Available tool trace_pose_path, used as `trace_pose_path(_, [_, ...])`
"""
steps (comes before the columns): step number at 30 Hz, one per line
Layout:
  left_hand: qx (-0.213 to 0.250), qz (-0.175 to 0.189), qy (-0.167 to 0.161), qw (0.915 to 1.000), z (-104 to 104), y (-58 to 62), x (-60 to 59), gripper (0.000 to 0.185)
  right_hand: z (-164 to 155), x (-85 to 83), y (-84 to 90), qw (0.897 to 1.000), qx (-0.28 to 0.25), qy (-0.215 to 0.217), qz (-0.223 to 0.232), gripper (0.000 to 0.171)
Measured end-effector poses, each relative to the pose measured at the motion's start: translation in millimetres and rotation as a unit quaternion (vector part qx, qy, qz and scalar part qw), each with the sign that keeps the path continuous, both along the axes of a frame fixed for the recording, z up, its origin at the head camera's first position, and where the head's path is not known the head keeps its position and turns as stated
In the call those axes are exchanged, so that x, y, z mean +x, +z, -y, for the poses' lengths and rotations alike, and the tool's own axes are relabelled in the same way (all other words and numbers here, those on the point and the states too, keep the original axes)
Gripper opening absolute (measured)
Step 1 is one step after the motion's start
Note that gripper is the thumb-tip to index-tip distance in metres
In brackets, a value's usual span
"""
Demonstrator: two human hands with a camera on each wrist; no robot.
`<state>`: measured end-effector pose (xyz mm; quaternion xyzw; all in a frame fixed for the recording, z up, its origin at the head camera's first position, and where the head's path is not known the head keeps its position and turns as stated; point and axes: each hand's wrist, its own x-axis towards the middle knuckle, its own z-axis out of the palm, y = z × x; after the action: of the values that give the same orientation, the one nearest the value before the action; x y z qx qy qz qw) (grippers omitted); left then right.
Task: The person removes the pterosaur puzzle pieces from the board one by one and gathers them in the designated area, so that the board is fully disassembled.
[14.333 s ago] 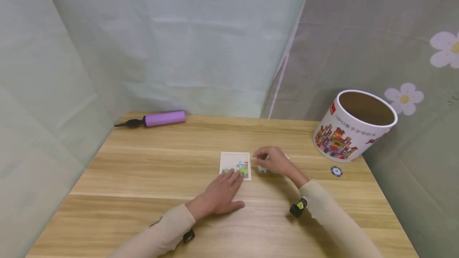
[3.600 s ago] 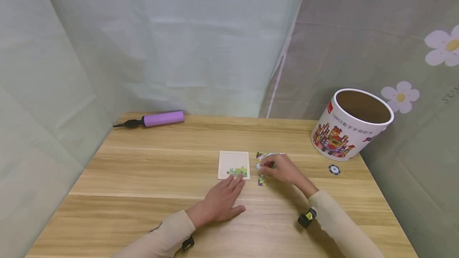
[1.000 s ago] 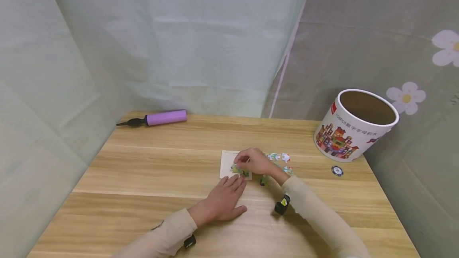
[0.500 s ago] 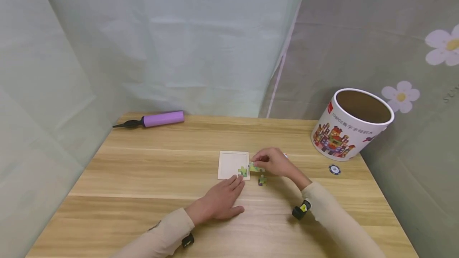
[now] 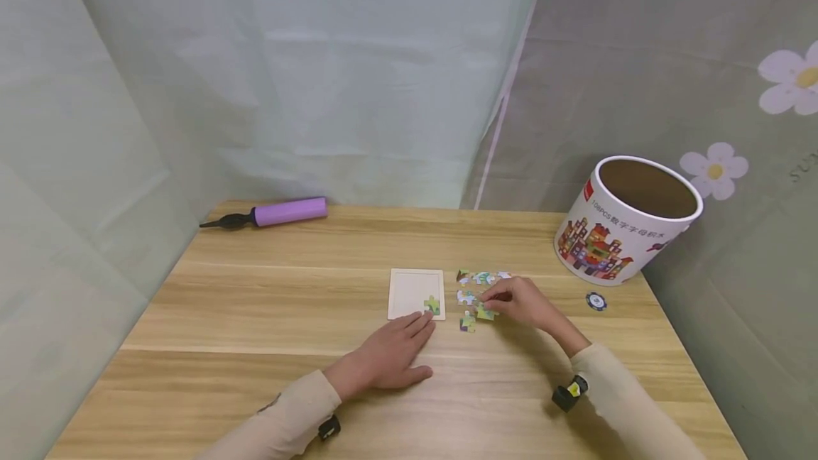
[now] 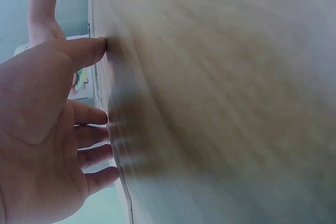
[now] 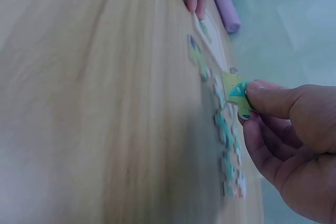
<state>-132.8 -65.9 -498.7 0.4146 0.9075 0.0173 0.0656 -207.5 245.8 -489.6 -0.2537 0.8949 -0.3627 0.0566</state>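
My right hand (image 5: 520, 301) pinches a green jigsaw piece (image 7: 235, 91) between thumb and fingertips, over the loose pieces right of a square puzzle frame. In the right wrist view the piece shows a teal patch. My left hand (image 5: 391, 355) lies with straight fingers on the table, fingertips at the near edge of the pale puzzle frame (image 5: 409, 291). One green jigsaw piece (image 5: 432, 304) sits in the frame's near right corner. Loose jigsaw pieces (image 5: 465, 297) lie in rows beside the frame, with a green and purple jigsaw piece (image 5: 467, 322) nearest me.
A purple hand pump (image 5: 289, 211) with a black nozzle lies at the back left. A white printed bucket (image 5: 626, 222) stands at the back right of the wooden table (image 5: 255, 289), with a poker chip (image 5: 597, 302) in front of it. Curtains hang behind.
The right hand has moved right, from over the frame to the loose pieces, with a green jigsaw piece. The frame now holds one piece; earlier it showed more. The left hand stays put.
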Motion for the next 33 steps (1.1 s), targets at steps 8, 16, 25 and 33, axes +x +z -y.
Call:
trace_pose_path(8, [0.011,-0.008,-0.005,0.9999,0.7,0.9,-0.3,0.074,-9.3,8.2,-3.5,1.000,0.009,0.011,0.021,0.008])
trace_pose_path(16, [0.009,0.003,0.002,1.0000,0.0,2.6,1.1,0.074,-9.5,12.1,-6.7,0.999,0.012,0.035,0.020,0.010])
trace_pose_path(25, [0.009,0.014,0.010,0.9998,-0.1,1.4,1.7,0.075,-10.3,11.4,-12.9,0.998,0.040,0.045,-0.023,0.009])
trace_pose_path(33, [0.002,0.014,0.012,0.9998,-1.1,1.2,0.7,0.074,-8.1,8.6,-13.6,0.997,0.059,0.040,-0.034,0.008])
